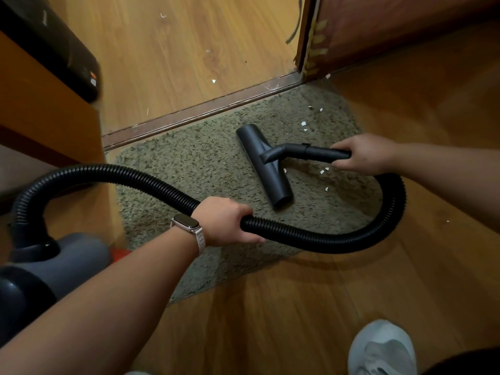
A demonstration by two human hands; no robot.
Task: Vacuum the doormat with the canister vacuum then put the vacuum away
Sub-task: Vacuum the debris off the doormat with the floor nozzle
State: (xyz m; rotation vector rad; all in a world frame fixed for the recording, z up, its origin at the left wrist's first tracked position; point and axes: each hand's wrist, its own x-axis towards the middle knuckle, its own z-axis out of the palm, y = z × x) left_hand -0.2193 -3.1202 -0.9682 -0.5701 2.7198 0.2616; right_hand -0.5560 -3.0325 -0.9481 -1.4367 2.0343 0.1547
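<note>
A shaggy olive doormat lies on the wooden floor against a door threshold. The dark floor nozzle of the vacuum rests flat on the mat's right half. My right hand grips the black nozzle handle just behind the nozzle. A ribbed black hose loops from that handle around to the grey canister vacuum at the lower left. My left hand is closed around the hose mid-length, over the mat's near part. White paper scraps dot the mat to the right of the nozzle.
A brown threshold strip borders the mat's far side, with more scraps on the floor beyond. A wooden door edge stands at the upper right. Wooden furniture with a black object on top fills the left. My white shoe is at the bottom right.
</note>
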